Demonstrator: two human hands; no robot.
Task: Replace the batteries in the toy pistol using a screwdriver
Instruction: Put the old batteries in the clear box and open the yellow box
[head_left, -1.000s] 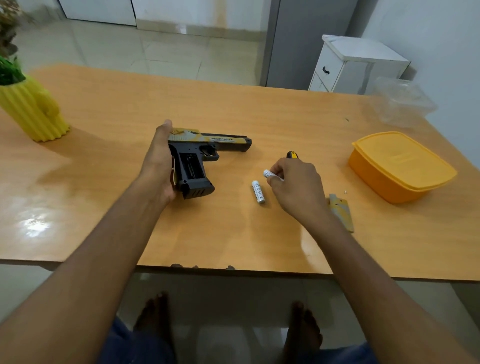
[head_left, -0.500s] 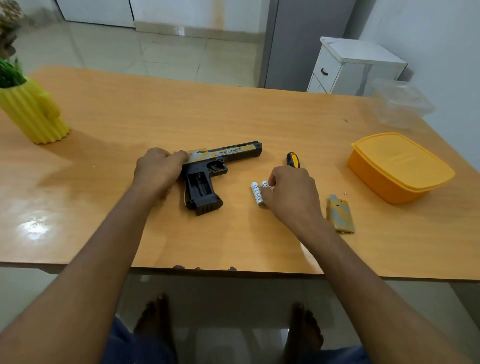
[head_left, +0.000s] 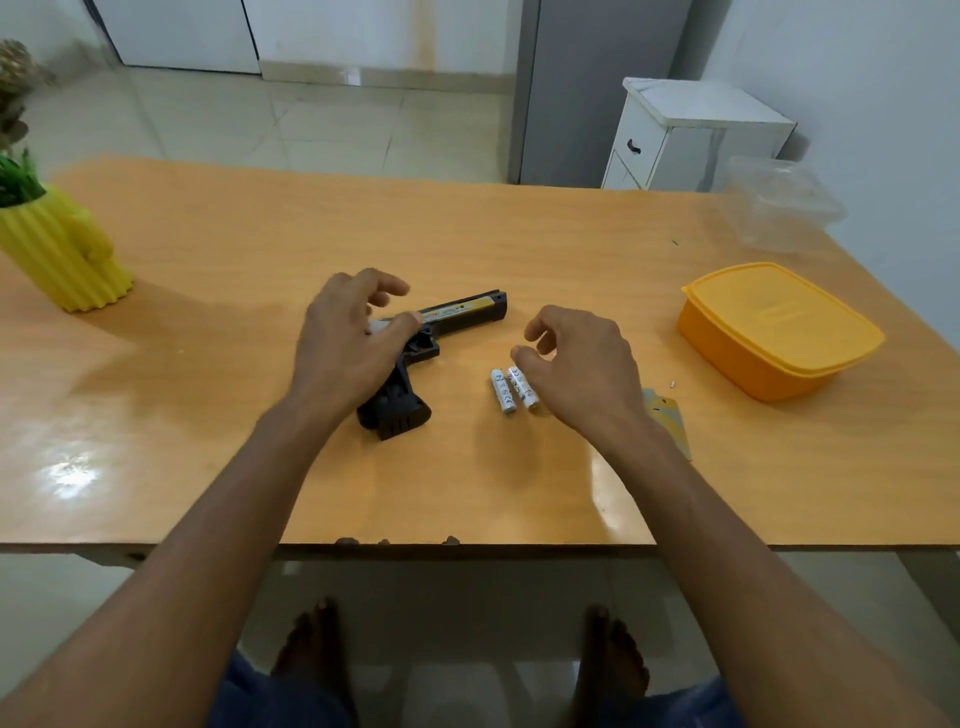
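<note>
The black and yellow toy pistol (head_left: 467, 312) lies on its side on the wooden table (head_left: 260, 234), barrel pointing right, grip toward me. My left hand (head_left: 348, 338) is over its rear and trigger area with fingers spread and relaxed, gripping nothing. Two white batteries (head_left: 511, 389) lie side by side to the right of the pistol's grip. My right hand (head_left: 582, 369) hovers just right of them with loosely curled fingers and holds nothing. The battery cover (head_left: 667, 415) shows partly behind my right wrist. The screwdriver is hidden behind my right hand.
A tiny screw (head_left: 673, 384) lies near the cover. An orange lidded box (head_left: 774, 327) stands at the right, a clear plastic container (head_left: 779, 208) behind it. A yellow ribbed plant pot (head_left: 62, 249) sits at the far left. A white cabinet (head_left: 691, 140) stands beyond the table.
My right hand set the second battery down beside the first and let go. My left hand released the pistol and opened above it.
</note>
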